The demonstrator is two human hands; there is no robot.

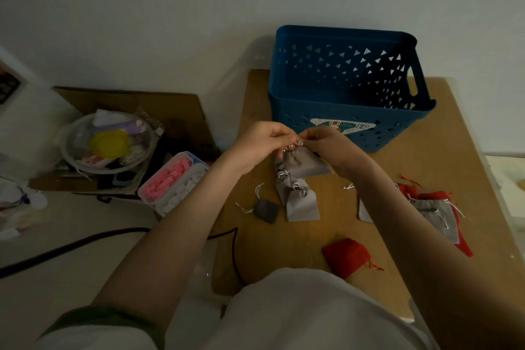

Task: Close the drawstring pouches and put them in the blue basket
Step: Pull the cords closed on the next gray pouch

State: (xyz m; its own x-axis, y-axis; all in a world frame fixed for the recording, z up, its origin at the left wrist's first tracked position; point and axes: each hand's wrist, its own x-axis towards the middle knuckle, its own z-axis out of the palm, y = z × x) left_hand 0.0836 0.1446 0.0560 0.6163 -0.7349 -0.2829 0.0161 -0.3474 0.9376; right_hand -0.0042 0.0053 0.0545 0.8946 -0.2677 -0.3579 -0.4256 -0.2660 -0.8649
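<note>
The left hand and right hand both pinch the cords at the mouth of a grey pouch. It hangs below the fingertips over the far half of the table, just before the blue basket. An uneven pull could slip a cord free and leave the mouth gaping. The loose grey pouches beneath lie close, so their cords might snag and lift too. A red pouch waits by the near edge.
</note>
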